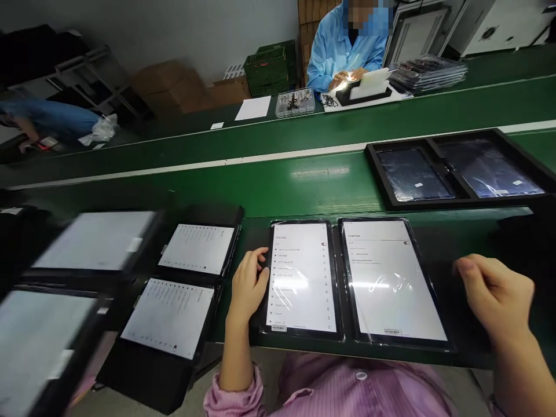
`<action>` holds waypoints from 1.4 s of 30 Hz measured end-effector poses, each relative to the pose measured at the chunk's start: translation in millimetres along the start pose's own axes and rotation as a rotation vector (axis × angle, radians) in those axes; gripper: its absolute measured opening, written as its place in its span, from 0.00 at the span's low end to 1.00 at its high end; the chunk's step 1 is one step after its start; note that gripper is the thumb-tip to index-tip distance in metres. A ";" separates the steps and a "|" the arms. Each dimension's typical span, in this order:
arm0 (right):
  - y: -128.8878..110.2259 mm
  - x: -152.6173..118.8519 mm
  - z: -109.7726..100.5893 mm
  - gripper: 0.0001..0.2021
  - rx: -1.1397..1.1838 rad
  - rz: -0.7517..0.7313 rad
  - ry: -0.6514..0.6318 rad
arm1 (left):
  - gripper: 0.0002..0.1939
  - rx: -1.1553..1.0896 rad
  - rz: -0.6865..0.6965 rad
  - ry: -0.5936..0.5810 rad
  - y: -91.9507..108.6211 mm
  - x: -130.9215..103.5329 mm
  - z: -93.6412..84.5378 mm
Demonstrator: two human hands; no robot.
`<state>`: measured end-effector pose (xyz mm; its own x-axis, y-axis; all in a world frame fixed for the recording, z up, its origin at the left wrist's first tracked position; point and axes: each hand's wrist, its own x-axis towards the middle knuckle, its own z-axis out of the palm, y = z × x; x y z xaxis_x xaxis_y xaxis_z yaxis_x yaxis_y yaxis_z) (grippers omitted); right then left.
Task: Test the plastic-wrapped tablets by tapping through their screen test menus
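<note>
Two tablets in clear film lie side by side before me, both lit with a page headed "Internet". The left tablet (pixel 304 284) lists several networks; the right tablet (pixel 391 289) shows only a few lines. My left hand (pixel 248 282) is at the left edge of the left tablet, fingers loosely bent and thumb apart, holding nothing visible. To the right of the right tablet, my right hand (pixel 499 292) is closed in a loose fist, thumb pointing left, apart from the tablet. Nothing shows in it, though its palm side is partly hidden.
Two lit tablets, an upper one (pixel 197 249) and a lower one (pixel 169 315), lie left on black supports. Larger blurred screens (pixel 98 240) are farther left. A black tray (pixel 377 174) holds dark tablets on the green conveyor (pixel 269 185). Across it, a person in blue (pixel 330 43) works.
</note>
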<state>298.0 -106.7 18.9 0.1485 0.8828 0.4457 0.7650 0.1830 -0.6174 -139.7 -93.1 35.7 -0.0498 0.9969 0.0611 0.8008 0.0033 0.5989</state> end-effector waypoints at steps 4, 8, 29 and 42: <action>-40.4 -4.6 9.0 0.20 -0.076 -0.372 -0.254 | 0.32 0.082 -0.031 -0.022 1.2 -2.3 4.6; -73.9 -13.1 27.7 0.18 -0.175 -0.557 -0.366 | 0.46 0.025 -0.028 -0.027 -3.8 -3.4 6.0; -14.8 -26.5 -11.1 0.19 -0.167 -0.411 -0.297 | 0.40 -0.086 0.060 -0.142 -13.6 -10.2 0.9; -45.5 -18.3 6.4 0.18 -0.237 -0.568 -0.356 | 0.35 -0.062 0.073 -0.064 -21.3 -5.0 5.7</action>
<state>256.5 -128.4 34.7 -0.4963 0.7740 0.3931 0.7852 0.5934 -0.1772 -153.2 -97.7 18.1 0.0474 0.9973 0.0561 0.7621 -0.0724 0.6434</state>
